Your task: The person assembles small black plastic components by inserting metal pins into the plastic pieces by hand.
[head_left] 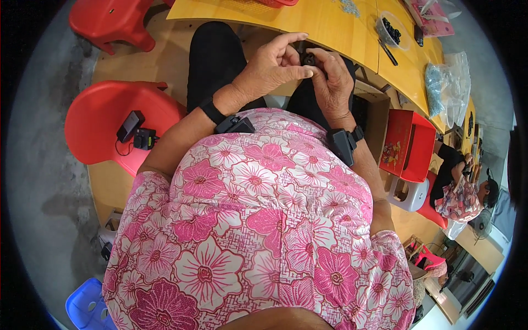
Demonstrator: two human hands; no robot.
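Note:
Both my hands meet at the front edge of the yellow table, above my lap. A small dark piece [309,59] sits between the thumb and fingers of my right hand [334,85], which is closed on it. My left hand [272,66] comes in from the left, its index finger stretched and its other fingers curled. The left thumb tip reaches the right thumb, just below the dark piece. Whatever the curled left fingers hold is hidden. The piece is too small and dark to tell its kind.
On the yellow table [330,33] stand a clear bowl [379,25] of black pieces, a black pen-like tool [388,53] and plastic bags [455,88]. A red chair [91,124] holding black devices is at left. A red box [396,140] stands right; another person [462,195] sits beyond.

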